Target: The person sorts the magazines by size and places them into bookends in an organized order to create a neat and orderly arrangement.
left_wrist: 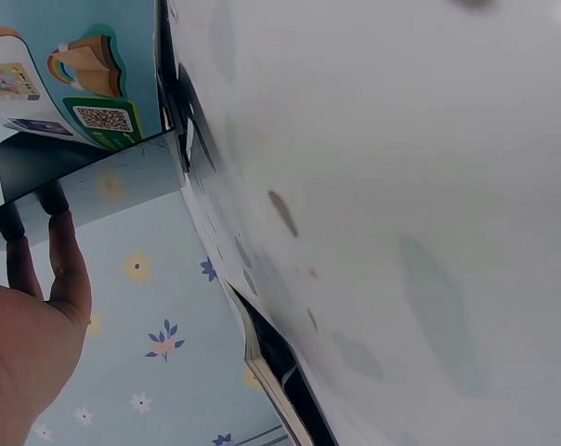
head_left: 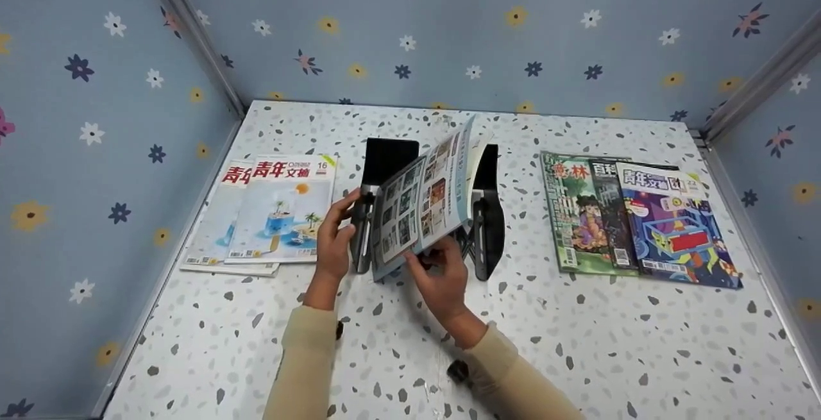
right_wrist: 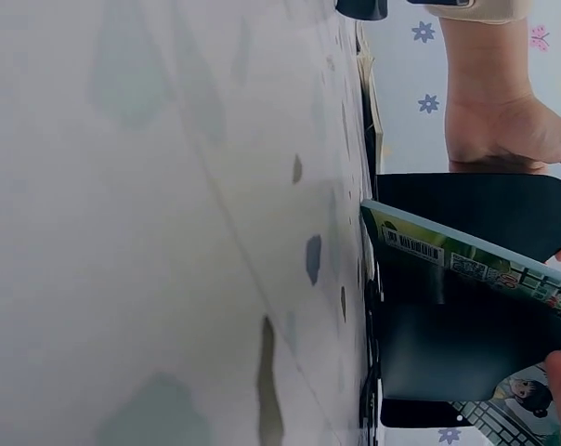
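A black two-sided bookend rack (head_left: 490, 234) stands mid-table, with an upright panel on each side. Between the panels a magazine (head_left: 417, 205) leans tilted to the right, its back cover of small pictures facing up. My right hand (head_left: 446, 279) pinches the lower edge of this magazine, thumb on the near face. My left hand (head_left: 333, 240) grips the left panel's upper edge. In the left wrist view its fingers (left_wrist: 67, 265) lie against the panel's outer face. The right wrist view shows the magazine's barcode side (right_wrist: 429, 246) between both dark panels.
Two overlapping magazines (head_left: 282, 215) with white covers lie left of the rack. On the right, several magazines (head_left: 680, 234) lie fanned out. Flower-patterned walls (head_left: 436, 29) enclose the speckled table (head_left: 385, 356) at the back and both sides.
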Motion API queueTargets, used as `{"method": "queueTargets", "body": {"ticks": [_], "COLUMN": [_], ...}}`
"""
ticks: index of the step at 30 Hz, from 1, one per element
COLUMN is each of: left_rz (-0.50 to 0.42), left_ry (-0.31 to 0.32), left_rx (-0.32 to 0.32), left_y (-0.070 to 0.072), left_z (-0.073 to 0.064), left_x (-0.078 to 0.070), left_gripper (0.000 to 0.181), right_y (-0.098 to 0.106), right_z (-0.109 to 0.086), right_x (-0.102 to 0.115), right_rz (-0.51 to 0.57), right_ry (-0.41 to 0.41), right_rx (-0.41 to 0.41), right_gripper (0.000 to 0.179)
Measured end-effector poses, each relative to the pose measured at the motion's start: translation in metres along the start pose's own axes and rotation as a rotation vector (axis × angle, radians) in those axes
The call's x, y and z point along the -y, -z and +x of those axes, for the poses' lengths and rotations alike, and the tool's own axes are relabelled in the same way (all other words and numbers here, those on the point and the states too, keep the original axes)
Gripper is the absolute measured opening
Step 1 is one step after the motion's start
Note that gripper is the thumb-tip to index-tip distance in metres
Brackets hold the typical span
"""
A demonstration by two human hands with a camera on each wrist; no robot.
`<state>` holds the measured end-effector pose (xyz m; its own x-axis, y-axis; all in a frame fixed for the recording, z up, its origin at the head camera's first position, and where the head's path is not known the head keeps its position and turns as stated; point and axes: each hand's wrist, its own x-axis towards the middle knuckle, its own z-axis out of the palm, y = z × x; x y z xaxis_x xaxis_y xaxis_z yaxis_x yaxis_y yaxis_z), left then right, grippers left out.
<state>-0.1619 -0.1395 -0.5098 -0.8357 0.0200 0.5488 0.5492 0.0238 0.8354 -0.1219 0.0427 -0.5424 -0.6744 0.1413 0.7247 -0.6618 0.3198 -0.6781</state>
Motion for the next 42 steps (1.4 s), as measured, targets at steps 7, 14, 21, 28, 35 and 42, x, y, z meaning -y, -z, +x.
{"method": "queueTargets", "body": {"ticks": [7,14,21,28,35,42], "left_rz": [-0.019,-0.015,-0.002,-0.005,-0.013,-0.036], "left_ry": [0.026,0.041,0.021,0.004,0.018,0.049], "left_rx": [0.0,-0.003,-0.002,-0.01,-0.009,0.009], "left_y": [-0.001,0.0,0.0,0.0,0.0,-0.001], "left_z": [-0.001,-0.001,0.0,-0.001,0.0,-0.001], "left_x": [0.002,0.001,0.003,0.004,0.003,0.002], "left_gripper": [0.048,0.047,0.046,0.046,0.046,0.046], "right_y": [0.005,0.023,0.049,0.082,0.107,0.122], "right_z": [0.004,0.022,0.03,0.045,0.062,0.075], "right_x": [0.012,0.042,0.053,0.057,0.057,0.051], "right_rz": [0.039,0.093,0.106,0.075,0.047,0.047], "right_ry": [-0.045,-0.043,-0.084,-0.041,0.06,0.083], "right_rx": [0.006,0.058,0.118,0.131,0.15,0.134], "right_gripper": [0.041,0.054,0.066,0.062,0.06,0.059]}}
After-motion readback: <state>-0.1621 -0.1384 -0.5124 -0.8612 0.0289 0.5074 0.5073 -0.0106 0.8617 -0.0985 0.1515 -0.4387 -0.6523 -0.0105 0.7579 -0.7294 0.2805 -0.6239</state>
